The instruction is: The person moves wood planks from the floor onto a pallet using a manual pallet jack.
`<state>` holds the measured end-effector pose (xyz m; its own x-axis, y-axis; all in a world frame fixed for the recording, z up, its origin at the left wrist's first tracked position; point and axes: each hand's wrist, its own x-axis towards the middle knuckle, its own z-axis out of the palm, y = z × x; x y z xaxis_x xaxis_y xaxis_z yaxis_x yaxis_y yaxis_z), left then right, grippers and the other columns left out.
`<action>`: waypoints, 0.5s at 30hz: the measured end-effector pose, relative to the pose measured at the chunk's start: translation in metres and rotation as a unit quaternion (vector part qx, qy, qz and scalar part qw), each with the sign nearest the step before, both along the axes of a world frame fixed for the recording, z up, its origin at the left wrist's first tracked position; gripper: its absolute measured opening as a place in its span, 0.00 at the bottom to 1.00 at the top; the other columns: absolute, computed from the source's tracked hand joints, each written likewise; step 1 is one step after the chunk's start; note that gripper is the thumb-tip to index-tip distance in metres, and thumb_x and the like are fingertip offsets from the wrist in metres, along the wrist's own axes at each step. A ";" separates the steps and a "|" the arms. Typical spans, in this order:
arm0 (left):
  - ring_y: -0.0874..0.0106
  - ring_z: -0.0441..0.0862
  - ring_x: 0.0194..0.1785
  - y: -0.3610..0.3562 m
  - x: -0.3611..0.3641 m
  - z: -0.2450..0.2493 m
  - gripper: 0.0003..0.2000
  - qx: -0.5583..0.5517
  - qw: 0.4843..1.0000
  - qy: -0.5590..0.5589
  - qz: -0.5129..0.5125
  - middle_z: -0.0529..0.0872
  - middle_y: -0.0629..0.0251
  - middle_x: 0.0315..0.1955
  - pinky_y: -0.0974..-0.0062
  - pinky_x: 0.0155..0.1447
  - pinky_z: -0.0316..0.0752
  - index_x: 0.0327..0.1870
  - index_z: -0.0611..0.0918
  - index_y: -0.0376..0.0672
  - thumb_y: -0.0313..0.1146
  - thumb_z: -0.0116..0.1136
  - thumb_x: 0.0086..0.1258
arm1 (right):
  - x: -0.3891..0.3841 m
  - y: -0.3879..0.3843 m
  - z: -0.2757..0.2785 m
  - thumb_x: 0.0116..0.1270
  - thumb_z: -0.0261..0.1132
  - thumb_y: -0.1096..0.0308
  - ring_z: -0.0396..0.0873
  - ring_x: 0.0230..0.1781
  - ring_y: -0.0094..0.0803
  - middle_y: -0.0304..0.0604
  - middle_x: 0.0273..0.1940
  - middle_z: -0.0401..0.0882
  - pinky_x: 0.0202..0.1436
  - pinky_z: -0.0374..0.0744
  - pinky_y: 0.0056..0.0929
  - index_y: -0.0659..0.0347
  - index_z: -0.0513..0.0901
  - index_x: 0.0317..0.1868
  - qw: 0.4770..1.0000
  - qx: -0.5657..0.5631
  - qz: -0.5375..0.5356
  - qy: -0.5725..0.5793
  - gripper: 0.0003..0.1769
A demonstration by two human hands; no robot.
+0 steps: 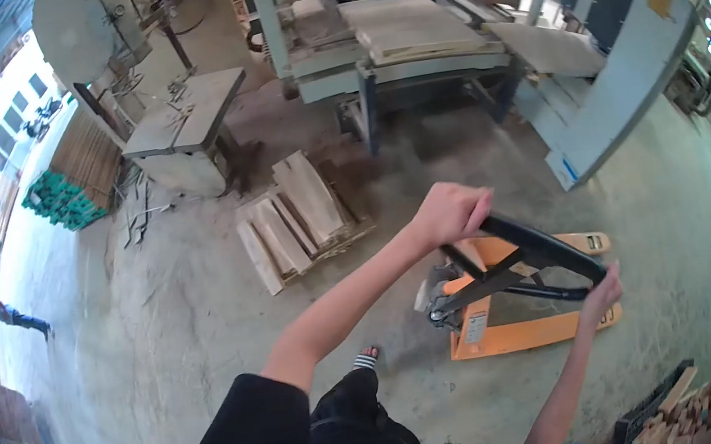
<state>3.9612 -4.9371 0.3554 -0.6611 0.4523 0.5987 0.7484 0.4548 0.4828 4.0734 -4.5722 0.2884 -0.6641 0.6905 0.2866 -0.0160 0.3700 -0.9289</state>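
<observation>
An orange pallet jack (473, 333) stands on the concrete floor with its forks pointing to the right. Its black handle (550, 249) is tilted up toward me. Near the upper left end of the handle, my left hand (454, 211) is closed around the grip. At the lower right end, my right hand (603, 289) is closed on the handle's other side. Both arms are stretched forward. Part of the forks is hidden behind the handle and my right hand.
Wooden boards (300, 216) lie stacked ahead on the floor. Behind them stand a machine with a work table (186, 114) and a larger machine (423, 26). Wood offcuts (684, 426) fill a crate at lower right. A person (9, 313) is far left.
</observation>
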 end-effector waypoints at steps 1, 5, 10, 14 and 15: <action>0.50 0.81 0.31 0.001 -0.032 -0.006 0.15 0.047 0.997 -0.051 0.031 0.81 0.52 0.23 0.61 0.37 0.76 0.29 0.83 0.43 0.36 0.48 0.77 | -0.003 -0.029 0.002 0.80 0.53 0.48 0.70 0.24 0.19 0.33 0.25 0.75 0.25 0.68 0.20 0.62 0.83 0.33 0.999 -0.008 -0.030 0.023 0.27; 0.51 0.84 0.39 0.016 -0.181 -0.047 0.10 0.023 0.997 -0.040 0.056 0.84 0.50 0.30 0.59 0.44 0.77 0.34 0.85 0.43 0.34 0.50 0.70 | -0.025 -0.078 -0.025 0.80 0.57 0.58 0.73 0.31 0.22 0.36 0.28 0.78 0.32 0.73 0.26 0.74 0.83 0.37 0.999 -0.035 -0.011 0.013 0.23; 0.63 0.83 0.39 0.102 -0.313 -0.067 0.10 0.135 0.985 0.017 -0.107 0.84 0.59 0.29 0.70 0.45 0.76 0.30 0.85 0.40 0.36 0.58 0.53 | -0.093 -0.092 -0.014 0.75 0.60 0.65 0.67 0.26 0.19 0.35 0.20 0.67 0.29 0.70 0.29 0.69 0.79 0.29 0.991 0.011 -0.129 0.020 0.17; 0.68 0.78 0.35 0.175 -0.385 -0.065 0.20 0.204 0.975 -0.030 -0.085 0.79 0.62 0.24 0.73 0.45 0.69 0.25 0.81 0.37 0.40 0.42 0.71 | -0.171 -0.063 0.002 0.73 0.61 0.68 0.69 0.19 0.20 0.40 0.16 0.69 0.22 0.67 0.29 0.65 0.75 0.25 0.981 0.122 -0.130 0.070 0.16; 0.71 0.76 0.34 0.190 -0.404 -0.063 0.21 0.211 0.973 0.004 -0.098 0.78 0.65 0.25 0.73 0.45 0.68 0.24 0.80 0.37 0.39 0.39 0.73 | -0.194 -0.046 0.007 0.71 0.62 0.69 0.71 0.18 0.27 0.44 0.17 0.71 0.22 0.69 0.31 0.65 0.77 0.25 0.979 0.136 -0.133 0.077 0.15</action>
